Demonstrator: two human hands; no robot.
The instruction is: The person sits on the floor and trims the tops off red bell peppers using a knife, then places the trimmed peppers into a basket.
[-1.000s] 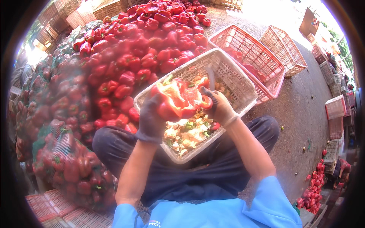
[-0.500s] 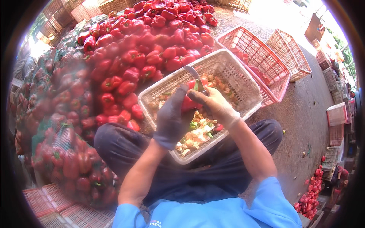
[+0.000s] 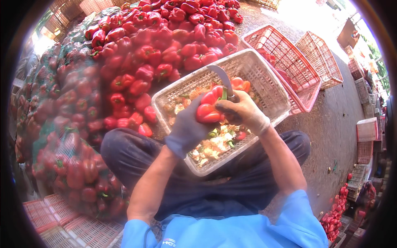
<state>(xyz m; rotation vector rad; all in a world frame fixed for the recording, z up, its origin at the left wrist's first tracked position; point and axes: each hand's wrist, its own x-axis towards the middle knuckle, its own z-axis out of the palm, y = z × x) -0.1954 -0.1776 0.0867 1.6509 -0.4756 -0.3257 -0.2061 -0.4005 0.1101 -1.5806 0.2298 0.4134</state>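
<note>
1. Two gloved hands meet near the centre of the view, above a pale plastic crate (image 3: 269, 76) set before a person sitting with bent knees.
2. The left hand (image 3: 188, 127), in a dark glove, has its fingers curled around the left side of a red bell pepper (image 3: 208, 115), grasping it.
3. The right hand (image 3: 245, 111), in a glove that is pale at the cuff, has its fingers wrapped around the handle of a curved knife (image 3: 222, 76); the blade rises from the grip and hooks to the left.
4. The pepper lies between the two sets of fingers, over the crate. Its green stem (image 3: 224, 93) stands just beside the blade; whether they touch cannot be told. The right thumb is at the pepper's right side.
5. Beyond the right hand, an orange-red pepper piece (image 3: 240, 84) shows inside the crate. Below the hands lie cream and green scraps (image 3: 213, 147).
6. A large heap of red peppers (image 3: 142, 84) spreads to the left and ahead, with a green mesh sack (image 3: 78, 171) of peppers nearer the person.
7. Just beyond the crate, to the right, stands a red-rimmed crate (image 3: 308, 101).
8. The person wears dark trousers (image 3: 206, 196) and a blue shirt (image 3: 235, 231).
</note>
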